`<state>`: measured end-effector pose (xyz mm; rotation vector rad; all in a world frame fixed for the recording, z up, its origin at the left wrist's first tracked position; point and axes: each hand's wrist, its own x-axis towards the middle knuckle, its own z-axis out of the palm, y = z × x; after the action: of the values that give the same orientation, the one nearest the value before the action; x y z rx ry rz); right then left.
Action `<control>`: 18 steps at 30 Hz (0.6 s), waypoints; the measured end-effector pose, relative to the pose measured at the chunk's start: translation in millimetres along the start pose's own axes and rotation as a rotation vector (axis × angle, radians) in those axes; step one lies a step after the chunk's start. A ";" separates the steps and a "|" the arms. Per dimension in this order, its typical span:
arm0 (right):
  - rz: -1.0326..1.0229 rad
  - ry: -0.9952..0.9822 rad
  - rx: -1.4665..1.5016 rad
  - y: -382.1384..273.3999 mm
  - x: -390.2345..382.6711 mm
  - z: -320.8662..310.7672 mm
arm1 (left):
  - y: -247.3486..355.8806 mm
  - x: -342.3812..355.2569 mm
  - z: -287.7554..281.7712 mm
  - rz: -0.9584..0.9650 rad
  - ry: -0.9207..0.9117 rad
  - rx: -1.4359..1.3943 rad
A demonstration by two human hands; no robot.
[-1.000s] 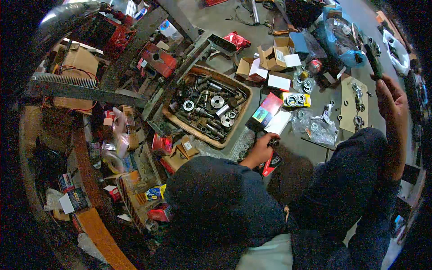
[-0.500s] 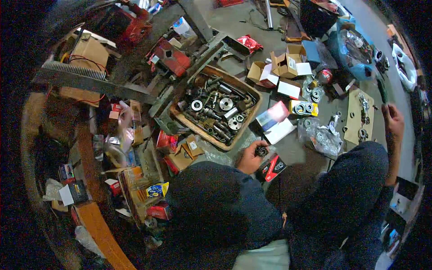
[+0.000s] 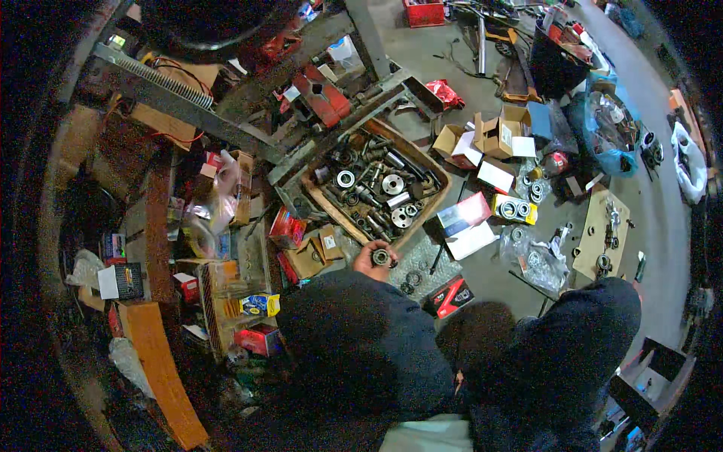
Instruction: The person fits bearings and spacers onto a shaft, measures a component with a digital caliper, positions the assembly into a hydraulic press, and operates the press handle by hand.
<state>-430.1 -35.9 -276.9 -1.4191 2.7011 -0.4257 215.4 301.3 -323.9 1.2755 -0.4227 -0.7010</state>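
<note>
My left hand (image 3: 370,263) is closed round a small dark ring-shaped metal part with a toothed or beaded edge (image 3: 381,258), held just in front of the wooden tray's (image 3: 350,221) near corner. The tray is filled with shafts, gears, flanges and rings. Beside the hand, two similar dark rings (image 3: 411,284) lie on bubble wrap (image 3: 431,265). A black and red box (image 3: 449,297) stands just right of them, by my knee. My right hand is out of sight.
Open cardboard boxes (image 3: 493,139) and a yellow box with bearings (image 3: 515,209) lie right of the tray. Farther right are a cardboard sheet with parts (image 3: 595,241) and a blue bag (image 3: 611,124). A metal frame (image 3: 248,139) stands at the left, among small boxes.
My left hand has moved left with the ring, away from the black and red box. My right hand has left the view; a dark green stick-like object now lies at the right.
</note>
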 end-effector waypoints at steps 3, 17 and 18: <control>-0.016 0.011 0.095 -24.2 -29.6 -15.9 | 2.1 2.0 -19.5 -0.040 0.096 0.196; 0.198 0.138 0.185 -49.4 -93.0 -30.4 | 69.0 53.4 -49.4 -0.031 0.033 0.132; 0.251 0.077 0.162 -44.1 -92.1 -23.9 | 76.9 58.1 -50.5 -0.034 0.017 0.117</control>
<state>-346.3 20.5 -248.8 -1.0279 2.7804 -0.6734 308.6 307.8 -268.1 1.4013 -0.4337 -0.7019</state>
